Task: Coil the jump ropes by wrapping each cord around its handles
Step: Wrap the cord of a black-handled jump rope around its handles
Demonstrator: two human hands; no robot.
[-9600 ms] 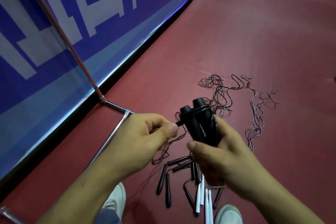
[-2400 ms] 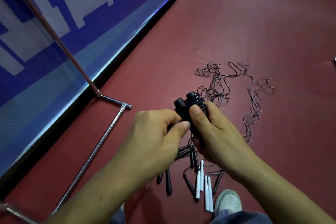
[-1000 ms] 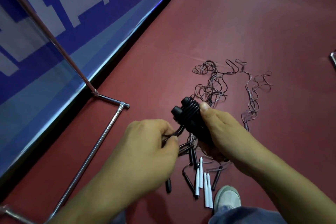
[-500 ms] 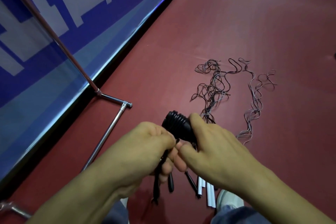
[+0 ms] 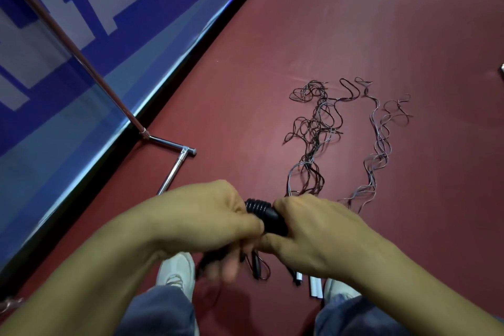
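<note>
A pair of black jump rope handles [image 5: 266, 215] with black cord wound around them sits between my two hands, low in the head view. My right hand [image 5: 313, 234] grips the bundle from the right. My left hand [image 5: 207, 215] curls against its left side, fingers closed around the cord's loose end beneath. Both hands hide most of the bundle. Beyond them, a tangle of thin dark and grey cords [image 5: 316, 128] lies on the red floor. Loose white handles [image 5: 315, 285] and black handles [image 5: 256, 267] lie on the floor under my hands.
A blue and white banner [image 5: 81, 35] lines the left side, held by a chrome stand [image 5: 174, 169] with a foot bar on the floor. My white shoes [image 5: 177, 270] and blue trouser legs show at the bottom. A second grey cord strand [image 5: 379, 144] trails right.
My hands have closed together around the wound handles and lowered toward me. The bundle has tipped from upright to lying sideways, and the left hand now works the cord end underneath.
</note>
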